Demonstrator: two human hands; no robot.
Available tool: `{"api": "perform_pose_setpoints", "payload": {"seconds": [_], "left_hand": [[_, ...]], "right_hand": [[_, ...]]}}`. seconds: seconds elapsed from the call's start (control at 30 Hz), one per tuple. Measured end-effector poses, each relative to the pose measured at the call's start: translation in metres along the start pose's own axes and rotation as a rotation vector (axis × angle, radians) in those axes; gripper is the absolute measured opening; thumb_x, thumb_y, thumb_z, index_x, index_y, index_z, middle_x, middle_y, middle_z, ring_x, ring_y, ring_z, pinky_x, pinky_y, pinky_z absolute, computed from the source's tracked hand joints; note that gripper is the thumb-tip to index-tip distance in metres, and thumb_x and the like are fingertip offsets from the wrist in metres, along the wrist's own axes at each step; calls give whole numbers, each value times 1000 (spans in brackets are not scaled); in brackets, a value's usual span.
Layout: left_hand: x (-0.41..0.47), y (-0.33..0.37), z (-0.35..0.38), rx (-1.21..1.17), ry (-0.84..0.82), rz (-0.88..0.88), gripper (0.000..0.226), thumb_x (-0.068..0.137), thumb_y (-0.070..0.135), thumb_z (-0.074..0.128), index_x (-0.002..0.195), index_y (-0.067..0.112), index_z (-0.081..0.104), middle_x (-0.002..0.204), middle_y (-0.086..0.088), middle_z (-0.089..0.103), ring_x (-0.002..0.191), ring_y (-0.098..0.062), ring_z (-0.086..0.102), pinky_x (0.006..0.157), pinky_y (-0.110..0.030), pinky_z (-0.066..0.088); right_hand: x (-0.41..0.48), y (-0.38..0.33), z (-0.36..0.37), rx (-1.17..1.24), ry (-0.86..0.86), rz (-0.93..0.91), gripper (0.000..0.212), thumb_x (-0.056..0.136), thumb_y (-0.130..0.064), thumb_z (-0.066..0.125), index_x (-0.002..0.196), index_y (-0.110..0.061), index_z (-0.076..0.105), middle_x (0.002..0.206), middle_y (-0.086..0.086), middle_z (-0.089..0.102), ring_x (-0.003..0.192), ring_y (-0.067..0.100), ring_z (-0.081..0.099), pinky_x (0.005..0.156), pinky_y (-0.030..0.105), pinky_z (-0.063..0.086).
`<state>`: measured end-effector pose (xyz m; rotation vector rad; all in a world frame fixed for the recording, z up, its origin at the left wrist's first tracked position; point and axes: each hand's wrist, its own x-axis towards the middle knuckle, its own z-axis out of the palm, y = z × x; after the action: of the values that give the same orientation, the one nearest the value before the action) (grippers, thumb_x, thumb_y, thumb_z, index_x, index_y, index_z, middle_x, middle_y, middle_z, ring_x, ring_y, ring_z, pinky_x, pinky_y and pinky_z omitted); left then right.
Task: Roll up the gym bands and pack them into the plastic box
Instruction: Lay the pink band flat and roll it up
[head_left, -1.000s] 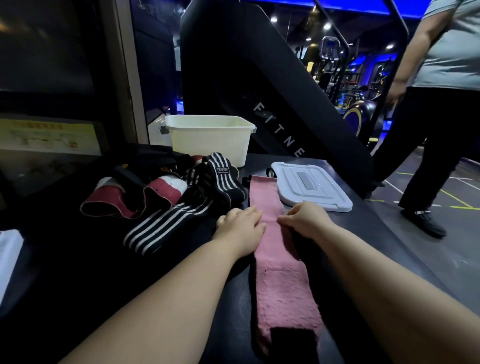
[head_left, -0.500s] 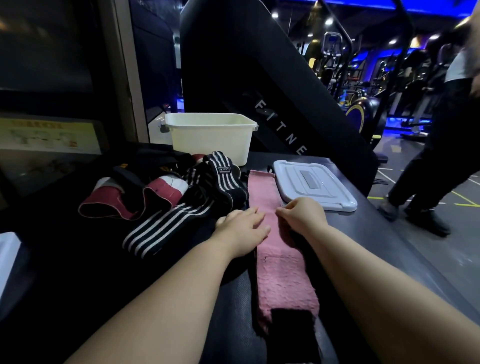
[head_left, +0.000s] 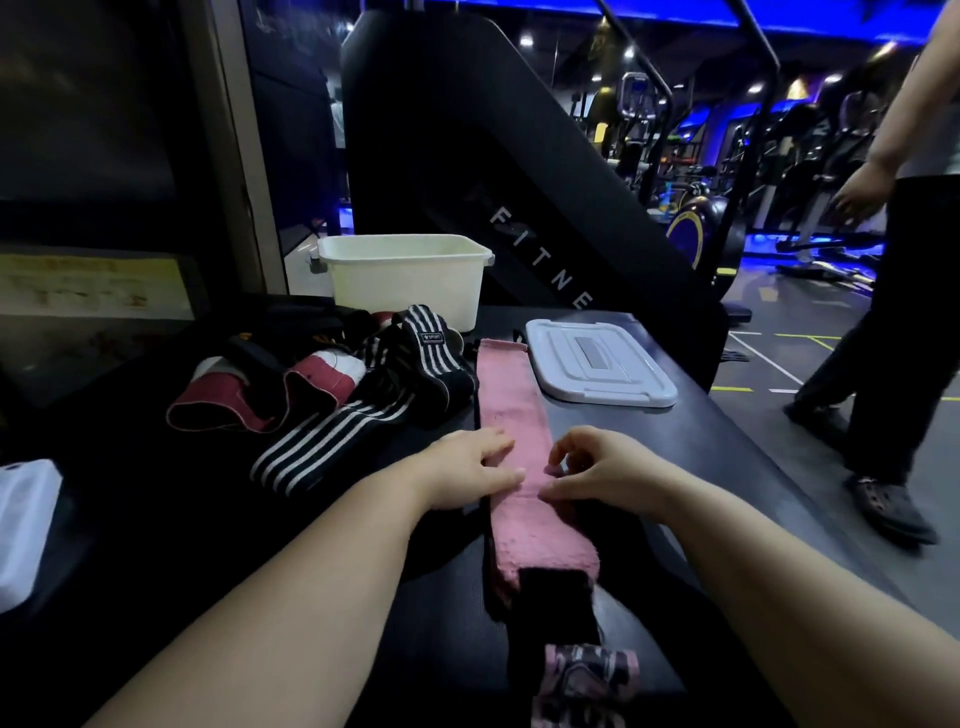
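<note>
My left hand (head_left: 475, 470) lies flat and open on the pink band (head_left: 514, 410), pinning its left edge; my right hand (head_left: 605, 470) hovers over the right edge, fingers loosely curled, holding nothing. I judge I'm flattening the strip before rolling; next I must take an end and turn it tightly. The band is fuzzy, long and soft, stretched along the dark worktop (head_left: 623, 431). Beyond wait striped bands (head_left: 332, 436), the cream plastic box (head_left: 405, 275) and its grey lid (head_left: 597, 361).
</note>
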<state>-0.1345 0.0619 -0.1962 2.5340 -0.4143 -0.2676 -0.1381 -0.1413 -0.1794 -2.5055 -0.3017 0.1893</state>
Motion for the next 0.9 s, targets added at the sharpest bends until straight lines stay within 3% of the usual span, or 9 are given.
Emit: {"api": "perform_pose_setpoints", "payload": {"seconds": [0.07, 0.17, 0.27, 0.37, 0.47, 0.53, 0.63, 0.73, 0.9], "left_hand": [[-7, 9, 2, 108, 28, -18, 62, 97, 44, 53, 151, 22, 33, 160, 7, 22, 148, -16, 16, 117, -27, 13], [-14, 11, 13, 104, 200, -43, 44, 90, 46, 62, 130, 30, 56, 136, 8, 51, 131, -18, 38, 111, -33, 32], [-28, 14, 18, 7, 404, 30, 21, 83, 32, 73, 103, 30, 69, 103, 10, 57, 99, -9, 45, 93, -22, 40], [-44, 20, 22, -111, 316, 121, 9, 83, 16, 74, 91, 20, 74, 83, 12, 57, 84, -12, 55, 72, -13, 43], [-60, 19, 23, -130, 252, 173, 12, 86, 16, 71, 97, 17, 77, 90, 7, 59, 93, -16, 61, 85, -23, 47], [-68, 17, 23, -121, 226, 205, 19, 88, 21, 71, 106, 17, 75, 105, 1, 60, 103, -12, 58, 89, -12, 41], [-79, 17, 25, -90, 216, 230, 30, 86, 27, 73, 114, 17, 72, 116, 4, 60, 111, -4, 53, 88, 1, 31], [-86, 17, 31, -45, 303, 266, 22, 83, 27, 75, 105, 22, 75, 106, 12, 61, 104, 0, 51, 95, -6, 33], [-99, 20, 39, -234, 316, 272, 16, 84, 8, 71, 86, 23, 77, 80, 14, 59, 77, 6, 53, 76, -10, 39]], "right_hand": [[-6, -5, 6, -45, 37, -29, 27, 73, -41, 81, 85, -27, 62, 76, -11, 59, 68, 6, 52, 65, 21, 40], [-15, -7, 12, -64, 78, -39, 19, 78, -38, 78, 83, -24, 65, 76, -8, 63, 71, 10, 55, 68, 25, 42], [-27, -3, 14, -51, 81, -67, 11, 79, -37, 76, 82, -30, 68, 81, -9, 66, 80, 10, 59, 75, 24, 44], [-43, 4, 10, 40, 24, -123, 12, 79, -39, 77, 90, -36, 71, 77, -11, 60, 73, 5, 54, 70, 17, 41], [-62, 8, 9, 68, -31, -172, 30, 81, -38, 76, 110, -32, 72, 84, -10, 59, 79, 7, 57, 77, 17, 44], [-70, 9, 13, 20, 1, -218, 33, 80, -36, 77, 112, -30, 71, 90, -12, 59, 90, 8, 60, 86, 21, 45], [-80, 9, 21, 59, 130, -268, 17, 79, -34, 78, 95, -35, 74, 89, -12, 58, 88, 3, 58, 84, 20, 46], [-90, 10, 26, 137, 183, -293, 18, 75, -30, 82, 73, -42, 68, 81, -8, 58, 76, 0, 56, 76, 20, 45], [-109, 14, 32, 180, 122, -368, 29, 75, -20, 83, 70, -45, 68, 79, -3, 59, 72, 2, 54, 69, 16, 40]]}}
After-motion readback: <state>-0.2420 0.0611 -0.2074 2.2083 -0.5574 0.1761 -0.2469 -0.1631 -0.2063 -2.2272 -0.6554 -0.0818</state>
